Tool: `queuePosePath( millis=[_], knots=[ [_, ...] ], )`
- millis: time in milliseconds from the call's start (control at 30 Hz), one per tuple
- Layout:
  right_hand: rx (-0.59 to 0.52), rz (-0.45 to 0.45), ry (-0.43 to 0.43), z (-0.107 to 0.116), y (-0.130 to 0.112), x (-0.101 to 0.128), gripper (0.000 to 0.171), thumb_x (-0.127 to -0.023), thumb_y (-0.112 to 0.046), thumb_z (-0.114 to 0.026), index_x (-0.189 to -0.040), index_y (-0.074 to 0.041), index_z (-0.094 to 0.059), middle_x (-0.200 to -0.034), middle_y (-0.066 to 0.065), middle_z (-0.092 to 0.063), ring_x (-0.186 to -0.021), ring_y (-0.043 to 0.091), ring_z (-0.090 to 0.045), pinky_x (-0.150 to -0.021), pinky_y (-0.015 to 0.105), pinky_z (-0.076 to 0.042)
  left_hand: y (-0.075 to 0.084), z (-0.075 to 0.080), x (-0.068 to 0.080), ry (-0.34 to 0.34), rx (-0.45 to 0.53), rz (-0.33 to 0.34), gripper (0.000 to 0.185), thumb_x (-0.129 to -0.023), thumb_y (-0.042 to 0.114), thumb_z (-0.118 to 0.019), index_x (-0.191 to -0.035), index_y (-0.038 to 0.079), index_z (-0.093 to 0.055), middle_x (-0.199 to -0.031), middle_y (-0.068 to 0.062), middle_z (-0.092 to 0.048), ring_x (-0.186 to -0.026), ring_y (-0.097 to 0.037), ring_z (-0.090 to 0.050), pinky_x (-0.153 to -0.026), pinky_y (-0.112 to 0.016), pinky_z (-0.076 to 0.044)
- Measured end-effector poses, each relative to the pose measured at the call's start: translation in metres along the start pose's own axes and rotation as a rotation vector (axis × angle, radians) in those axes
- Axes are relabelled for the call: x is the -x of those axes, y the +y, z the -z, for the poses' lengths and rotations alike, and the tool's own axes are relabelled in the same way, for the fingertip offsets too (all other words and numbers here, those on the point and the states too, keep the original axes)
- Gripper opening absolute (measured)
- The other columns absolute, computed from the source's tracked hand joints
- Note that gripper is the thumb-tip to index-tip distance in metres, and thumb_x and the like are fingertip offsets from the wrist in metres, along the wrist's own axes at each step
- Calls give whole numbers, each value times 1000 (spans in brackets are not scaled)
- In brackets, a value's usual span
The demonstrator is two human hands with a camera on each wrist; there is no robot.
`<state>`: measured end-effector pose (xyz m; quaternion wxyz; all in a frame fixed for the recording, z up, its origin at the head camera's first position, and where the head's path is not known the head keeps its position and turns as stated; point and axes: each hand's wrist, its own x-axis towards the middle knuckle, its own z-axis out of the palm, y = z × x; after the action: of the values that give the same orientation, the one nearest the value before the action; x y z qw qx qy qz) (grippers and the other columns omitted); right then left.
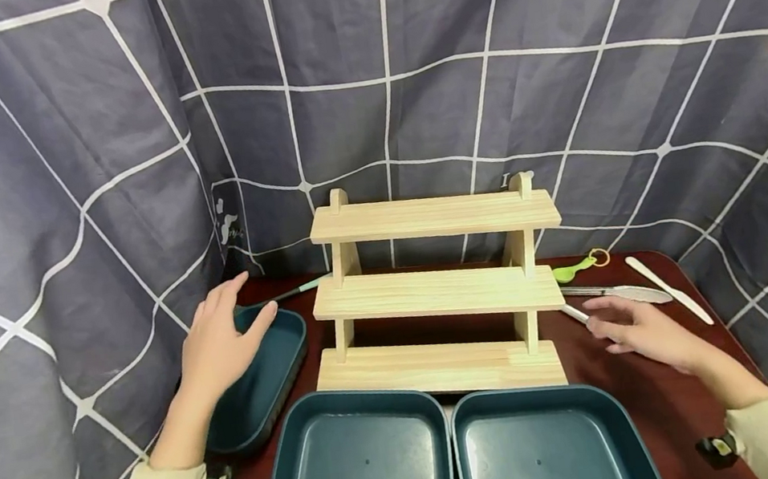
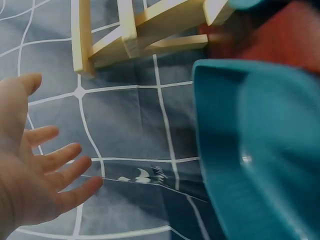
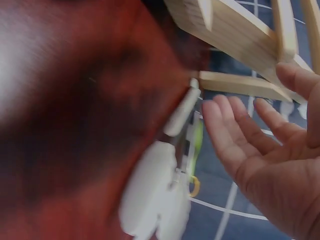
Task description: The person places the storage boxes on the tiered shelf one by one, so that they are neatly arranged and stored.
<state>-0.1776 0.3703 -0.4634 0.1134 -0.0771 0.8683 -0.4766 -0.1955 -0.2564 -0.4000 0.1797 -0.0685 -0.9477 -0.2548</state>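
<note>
Three-tier wooden stand (image 1: pixel 435 293) on a dark red table (image 1: pixel 676 407), with both hands bare of any object. The left hand (image 1: pixel 219 346), fingers extended and thumb apart, hangs over the blue tray (image 1: pixel 301 339) to the left of the stand, gripping nothing. The right hand (image 1: pixel 647 333), fingers loosely extended, likewise grips nothing; it lies to the right of the stand, near a cluster of utensils. Of these, the white-handled utensil (image 1: pixel 574 313) lies nearest the stand, partly hidden by the fingers; whether they touch it cannot be told. Just beyond it, also right of the stand, lie the silver knife (image 1: pixel 617 292) and the green spoon (image 1: pixel 573 271); the white knife (image 1: pixel 669 291) lies farther out.

Likely faults: because the utensils lie close together and flat, a pinch at one could drag or turn its neighbour. A sweep of the right hand toward the stand could knock its upright and shift all three tiers. Left of the stand, a lowered left wrist could press the tray's rim and tip it. In front of the stand, two further trays (image 1: pixel 361 394) crowd its lowest tier, so pushing either backward would probably jolt the stand.
</note>
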Motion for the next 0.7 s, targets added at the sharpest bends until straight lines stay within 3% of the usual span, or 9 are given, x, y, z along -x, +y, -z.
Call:
queuePosePath(
  millis=[167,300,433,567,700],
  knots=[
    [-228,-54,-133,-14,13,0,58,-107,-18,-60,-149,15,-35,-133,34,-57,-109,26,-70,-85,45,-61,-7,-5,33,77,98,35,66,-100,47,-66,-155,15,-49,-147,-15,-53,-128,-39,-53,-94,-62,-47],
    [-321,-110,-210,-23,20,-1,59,-108,-19,-57,-151,13,-33,-135,27,-58,-112,29,-68,-89,47,-59,-11,-8,57,148,211,132,59,-100,37,-69,-153,19,-52,-140,-7,-59,-119,-28,-60,-86,-34,-54],
    [-355,-153,-253,-33,25,-2,61,-108,-21,-57,-153,10,-31,-136,21,-59,-117,28,-66,-92,44,-58,-12,-9,79,239,395,277,53,-100,24,-72,-150,22,-56,-131,-1,-64,-109,-11,-63,-78,-11,-49],
    [-375,-177,-276,-38,28,-3,63,-108,-23,-58,-155,10,-30,-136,18,-60,-118,24,-66,-92,41,-58,-11,-9,100,325,586,433,49,-101,15,-69,-148,20,-57,-124,-2,-65,-98,-2,-63,-72,-12,-52],
    [-402,-195,-296,-40,29,-5,63,-108,-21,-57,-155,11,-29,-137,18,-60,-117,21,-66,-93,40,-57,-13,-12,114,437,792,543,44,-100,8,-68,-143,14,-60,-116,-4,-65,-90,-7,-63,-66,-15,-54]
  ],
)
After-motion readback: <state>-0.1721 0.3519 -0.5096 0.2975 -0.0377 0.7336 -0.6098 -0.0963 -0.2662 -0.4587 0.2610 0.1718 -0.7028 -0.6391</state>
